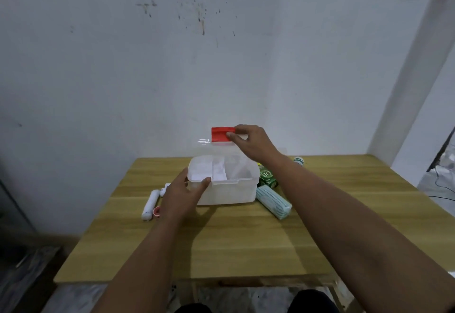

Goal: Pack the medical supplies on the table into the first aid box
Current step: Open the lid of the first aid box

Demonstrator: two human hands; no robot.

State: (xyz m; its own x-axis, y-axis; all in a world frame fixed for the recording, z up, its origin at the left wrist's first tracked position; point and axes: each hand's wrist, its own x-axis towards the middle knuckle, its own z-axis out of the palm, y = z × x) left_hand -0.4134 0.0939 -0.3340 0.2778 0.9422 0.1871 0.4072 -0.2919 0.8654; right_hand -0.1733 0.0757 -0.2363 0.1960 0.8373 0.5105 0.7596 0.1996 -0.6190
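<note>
A translucent white first aid box [229, 191] stands on the wooden table [246, 239], its clear lid [204, 141] raised upright. My right hand [251, 144] pinches the red latch [221, 134] at the lid's top edge. My left hand [182, 191] grips the box's front left corner. Inside, a divided tray shows white paper. Left of the box lie a white roll [150, 204], a small white item [165, 189] and a red cap [156, 211]. To the right sit a green box [267, 177], a pack of masks [273, 202] and a white bottle [299, 160].
The table stands against a stained white wall. A white pillar rises at the right. The floor shows at both sides, with a dark cable to the right.
</note>
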